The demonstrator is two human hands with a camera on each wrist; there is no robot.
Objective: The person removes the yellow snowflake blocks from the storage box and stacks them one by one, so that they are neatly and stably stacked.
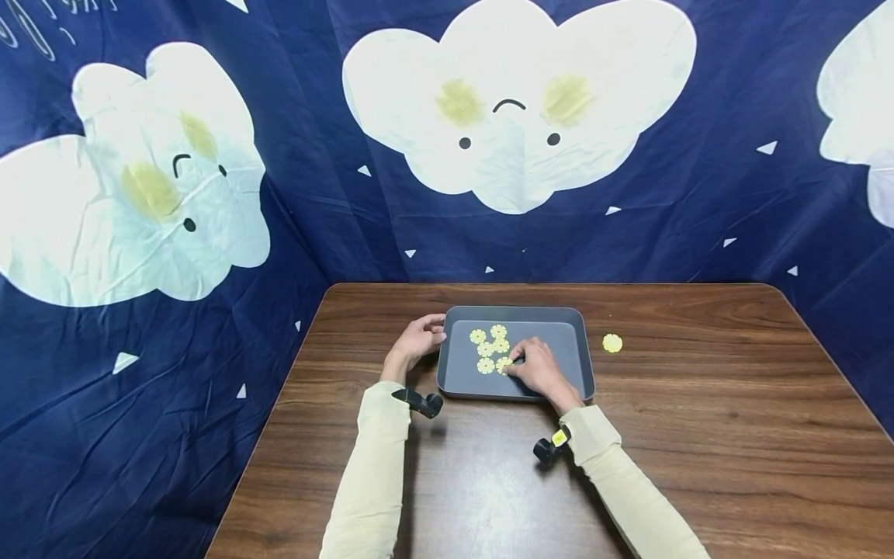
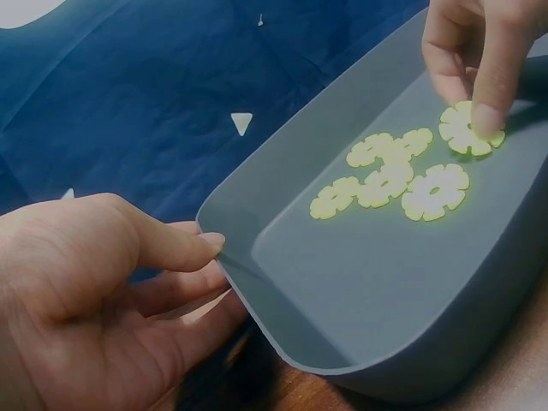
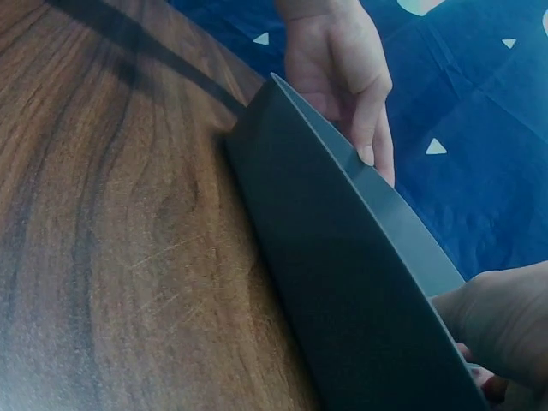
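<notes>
A grey rectangular tray (image 1: 517, 314) lies on the table with several yellow flower-shaped discs (image 2: 435, 193) clustered on its floor. My left hand (image 1: 416, 340) grips the tray's left rim, thumb tip over the edge and fingers outside the wall. Inside the tray, my right hand (image 1: 538, 368) pinches one yellow flower-shaped disc (image 2: 461, 130) between thumb and finger, beside the others. In the right wrist view the tray wall (image 3: 342, 282) hides the discs and most of the right fingertips.
One more yellow disc (image 1: 612, 343) lies on the wooden table (image 1: 698, 404) to the right of the tray. Behind and to the left hangs a dark blue cloth (image 1: 300, 155) with white clouds. Each wrist wears a black camera band (image 1: 421, 402).
</notes>
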